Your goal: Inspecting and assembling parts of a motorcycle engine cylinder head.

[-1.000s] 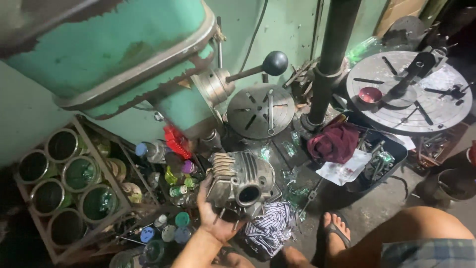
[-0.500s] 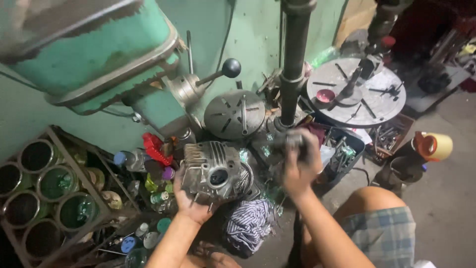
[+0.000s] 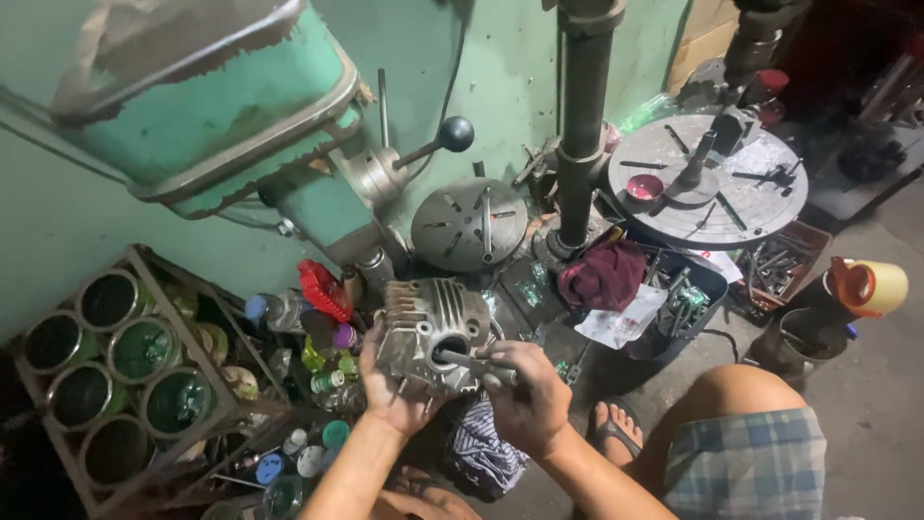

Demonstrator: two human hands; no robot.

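Left hand (image 3: 390,385) grips the finned cylinder (image 3: 431,332); right hand (image 3: 529,395) clasps a metal rod (image 3: 472,360).

A red plastic bottle (image 3: 321,289) lies just left of the finned engine cylinder (image 3: 430,332); a white printed paper sheet (image 3: 623,321) lies to its right.

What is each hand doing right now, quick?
Left hand: closed around the side of the finned metal engine part, holding it.
Right hand: gripping a slim metal tool poked into the part's bore.
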